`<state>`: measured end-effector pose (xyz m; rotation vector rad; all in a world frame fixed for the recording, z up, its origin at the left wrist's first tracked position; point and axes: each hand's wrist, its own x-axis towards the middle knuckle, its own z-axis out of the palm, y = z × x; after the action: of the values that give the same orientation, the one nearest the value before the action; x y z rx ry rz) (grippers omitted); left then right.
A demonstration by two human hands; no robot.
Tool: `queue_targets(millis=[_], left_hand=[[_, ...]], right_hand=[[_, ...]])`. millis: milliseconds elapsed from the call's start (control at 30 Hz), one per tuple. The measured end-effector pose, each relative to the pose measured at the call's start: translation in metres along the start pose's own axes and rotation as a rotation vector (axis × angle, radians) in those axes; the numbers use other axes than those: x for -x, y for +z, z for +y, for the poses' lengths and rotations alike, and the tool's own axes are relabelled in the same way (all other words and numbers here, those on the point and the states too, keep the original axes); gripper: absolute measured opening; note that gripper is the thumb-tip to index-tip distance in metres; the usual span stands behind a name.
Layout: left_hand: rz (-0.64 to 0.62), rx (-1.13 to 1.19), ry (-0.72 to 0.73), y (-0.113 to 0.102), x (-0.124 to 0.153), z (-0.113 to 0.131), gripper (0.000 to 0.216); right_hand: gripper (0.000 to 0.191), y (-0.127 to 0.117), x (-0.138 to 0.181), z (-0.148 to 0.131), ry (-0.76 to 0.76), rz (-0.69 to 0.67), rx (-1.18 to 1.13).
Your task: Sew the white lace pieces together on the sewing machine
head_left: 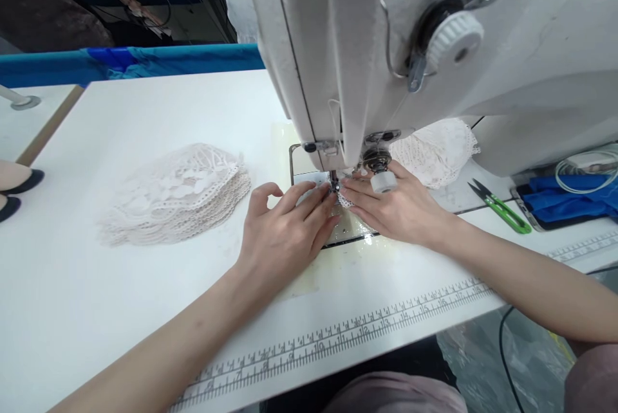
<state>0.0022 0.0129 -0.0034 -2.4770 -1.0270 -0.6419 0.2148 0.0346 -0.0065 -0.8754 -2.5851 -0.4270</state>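
Note:
A small piece of white lace (345,199) lies at the presser foot (334,183) of a white sewing machine (309,46). My left hand (288,223) is open, its fingers stretched flat with the tips close to the left side of the foot. From the right, my right hand (403,210) lies flat over the lace, fingers extended; part of the fabric is hidden beneath it and behind the machine head. Left of my hands sits a layered stack of off-white lace pieces (178,194). More white lace (437,152) lies behind my right hand.
Green-handled thread snips (505,208) lie right of my right wrist, beside a phone-like tray (545,217) with blue cloth (572,194). A printed ruler strip (367,332) runs along the table's front edge. Dark-tipped fingertip-like shapes (19,188) show at the left edge.

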Motion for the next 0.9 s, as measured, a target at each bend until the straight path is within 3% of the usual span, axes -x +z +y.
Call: queue_targets(millis=[533, 700, 800, 900], left_hand=[[0.018, 0.001, 0.022, -0.003, -0.001, 0.006, 0.021], [-0.094, 0.136, 0.073, -0.009, -0.004, 0.005, 0.032], [0.003, -0.074, 0.096, -0.018, -0.003, -0.012, 0.023], [0.051, -0.235, 0.023, -0.025, -0.001, -0.021, 0.022]], right_hand=[[0.026, 0.001, -0.003, 0.004, 0.042, 0.013, -0.032], [0.027, -0.004, -0.005, 0.007, 0.125, -0.075, -0.030], [0.035, -0.014, -0.005, 0.008, 0.128, -0.048, -0.042], [0.028, -0.019, -0.004, 0.010, 0.108, -0.041, 0.003]])
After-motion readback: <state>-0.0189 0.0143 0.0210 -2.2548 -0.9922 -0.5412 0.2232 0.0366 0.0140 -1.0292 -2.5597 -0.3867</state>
